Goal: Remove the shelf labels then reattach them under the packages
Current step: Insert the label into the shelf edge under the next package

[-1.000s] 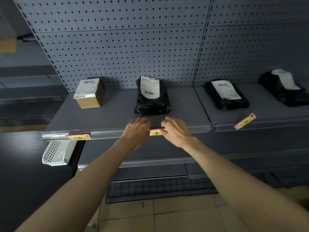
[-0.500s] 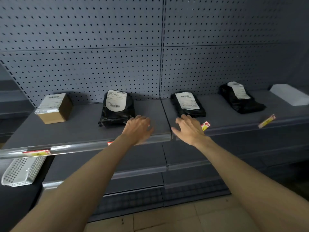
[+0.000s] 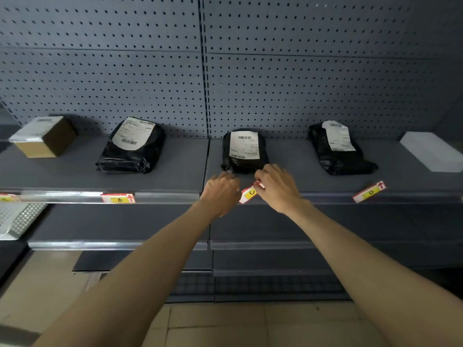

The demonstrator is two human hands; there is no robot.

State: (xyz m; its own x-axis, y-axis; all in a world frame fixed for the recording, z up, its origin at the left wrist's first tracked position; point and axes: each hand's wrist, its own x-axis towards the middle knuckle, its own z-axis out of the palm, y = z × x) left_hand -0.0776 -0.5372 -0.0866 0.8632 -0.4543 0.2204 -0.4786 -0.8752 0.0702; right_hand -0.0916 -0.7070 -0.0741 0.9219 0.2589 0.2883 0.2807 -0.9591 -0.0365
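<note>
Red-and-yellow paper is what our fingers close on: the shelf label marked C (image 3: 248, 194) sits tilted at the front lip of the grey shelf (image 3: 288, 176), one end lower and nearer us, the other raised toward the right. Our right hand (image 3: 276, 187) has its fingertips curled over the label's upper right end, thumb and forefinger pinched on it. Our left hand (image 3: 221, 190) comes in from the other side with its fingers bent loosely inward; its tips reach the label's lower left end, though we cannot tell whether they grip it or only touch.

Just beyond our fingertips lies a black poly mailer with a white shipping slip (image 3: 244, 151), its near edge almost touching the right hand's knuckles. Well to the left of our left fingers, the label marked B (image 3: 118, 198) lies flat in the clear price rail, directly below a second black mailer (image 3: 132, 147). Farther left stands a small cardboard box (image 3: 45, 136), and a sliver of another label (image 3: 7, 197) shows at the frame edge. Well to the right of our right fingers, the label marked D (image 3: 370, 192) leans askew on the shelf lip, near a third black mailer (image 3: 340, 149), with a white flat box (image 3: 432, 151) beyond it. Below left hangs a white perforated basket (image 3: 17, 220).
</note>
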